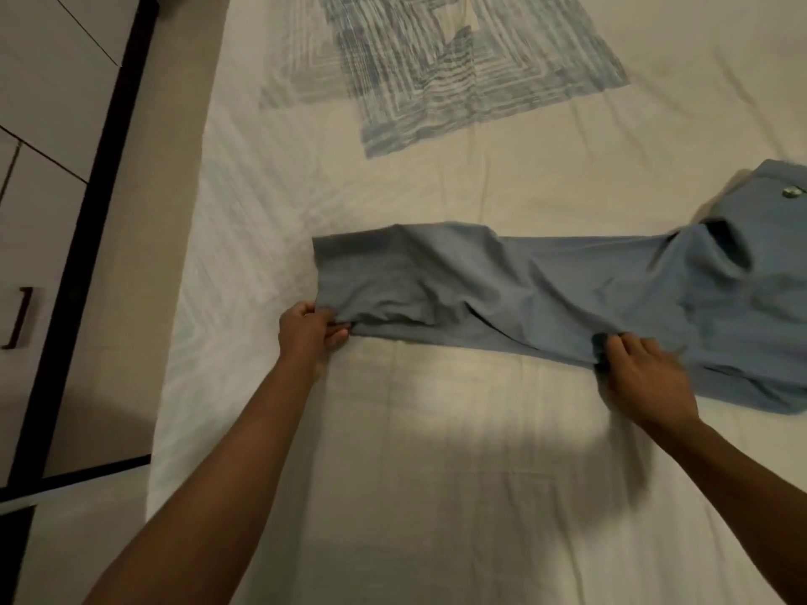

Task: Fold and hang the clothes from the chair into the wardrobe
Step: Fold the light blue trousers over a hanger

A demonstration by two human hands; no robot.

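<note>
A pair of grey-blue trousers (515, 286) lies stretched across the bed (436, 473), legs to the left and waist with a button at the far right. My left hand (308, 331) pinches the near corner of the leg hem. Farther right, my right hand (642, 373) grips the near edge of the fabric around the thigh. The cloth between both hands is wrinkled and slightly lifted at the near edge.
The bed sheet is cream with a blue striped square print (436, 67) toward the far side. Along the left runs a strip of floor (131, 255), a dark frame (87, 238) and pale cabinet doors with a handle (17, 316).
</note>
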